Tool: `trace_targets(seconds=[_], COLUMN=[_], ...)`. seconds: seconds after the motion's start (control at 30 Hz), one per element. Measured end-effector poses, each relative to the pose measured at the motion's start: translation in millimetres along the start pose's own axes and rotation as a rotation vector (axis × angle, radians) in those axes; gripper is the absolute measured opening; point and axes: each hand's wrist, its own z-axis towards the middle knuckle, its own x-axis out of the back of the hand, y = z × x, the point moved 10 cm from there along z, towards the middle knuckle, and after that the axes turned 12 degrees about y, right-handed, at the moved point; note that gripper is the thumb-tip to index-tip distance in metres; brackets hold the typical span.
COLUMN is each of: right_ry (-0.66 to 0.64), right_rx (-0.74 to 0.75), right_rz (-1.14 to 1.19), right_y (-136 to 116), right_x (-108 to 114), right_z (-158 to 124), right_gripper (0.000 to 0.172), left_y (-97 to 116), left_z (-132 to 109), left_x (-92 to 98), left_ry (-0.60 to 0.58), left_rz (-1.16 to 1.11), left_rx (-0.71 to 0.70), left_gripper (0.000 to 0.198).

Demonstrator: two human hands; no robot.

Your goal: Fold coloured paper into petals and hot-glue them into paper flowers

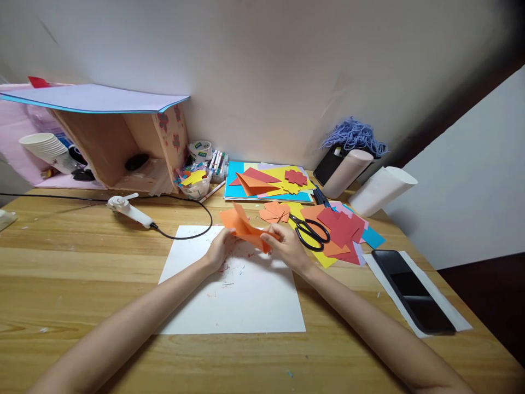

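Note:
A folded orange paper (246, 229) is held between both hands above a marked white sheet (254, 306). My left hand (220, 249) pinches its lower left edge, and my right hand (285, 246) grips the right end with thumb and fingers. Just beyond my right hand lie cut orange paper pieces (274, 212). Black-handled scissors (314, 231) rest on yellow paper to the right of them.
Red paper pieces (344, 227) and a phone (412, 290) lie to the right. A glue gun (130, 210) with its cord is at the left, before an open cardboard box (110, 137). Coloured papers (266, 183), markers (217, 163) and white rolls (381, 191) stand behind.

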Motion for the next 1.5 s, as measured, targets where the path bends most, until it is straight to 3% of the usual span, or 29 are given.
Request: trace_targets(seconds=[0.1,0.17,0.27,0.37,0.43,0.57,0.67,0.83,1.0,1.1,1.2,1.4,1.5], right_ry=[0.071,0.108,0.021,-0.227,-0.323,-0.329,-0.294,-0.273,-0.141,-0.054,0.057,0.211,0.218], right_rx=[-0.055,-0.032,0.035,0.127,0.242,0.512,0.57,0.381,0.137,-0.021,-0.164,-0.234,-0.223], right_rz=[-0.011,0.024,0.045,-0.047,-0.145,-0.35,-0.424,-0.205,-0.019,0.122,0.204,0.199,0.172], right_y=[15,17,10,-3,-14,-29,-29,-13,16,33,48,56,54], right_x=[8,16,22,17,17,11,2,1,10,12,15,22,20], right_z=[5,11,20,21,19,10,4,6,16,17,17,13,11], right_gripper=[0.028,0.027,0.04,0.034,0.035,0.031,0.03,0.024,0.013,0.02,0.03,0.034,0.033], left_y=[-6,-7,-2,3,3,4,5,7,-2,-4,1,8,13], left_z=[7,8,6,2,1,-1,-2,-3,-1,0,2,1,-2], left_x=[26.8,32.6,25.8,13.4,8.2,3.9,1.2,1.9,4.7,0.4,-6.4,-4.0,-0.7], left_ry=[0.225,0.281,0.229,0.12,0.069,0.029,0.015,0.008,-0.022,-0.071,-0.124,-0.065,-0.009], left_rz=[-0.053,-0.029,0.083,0.17,0.202,0.26,0.3,0.353,0.292,0.253,0.223,0.1,0.223], left_rx=[0.07,0.092,0.077,0.041,0.029,0.008,-0.003,-0.011,0.081,0.119,0.064,-0.032,-0.143], left_gripper=[0.029,0.033,0.042,0.047,0.049,0.052,0.051,0.049,0.046,0.043,0.04,0.051,0.058])
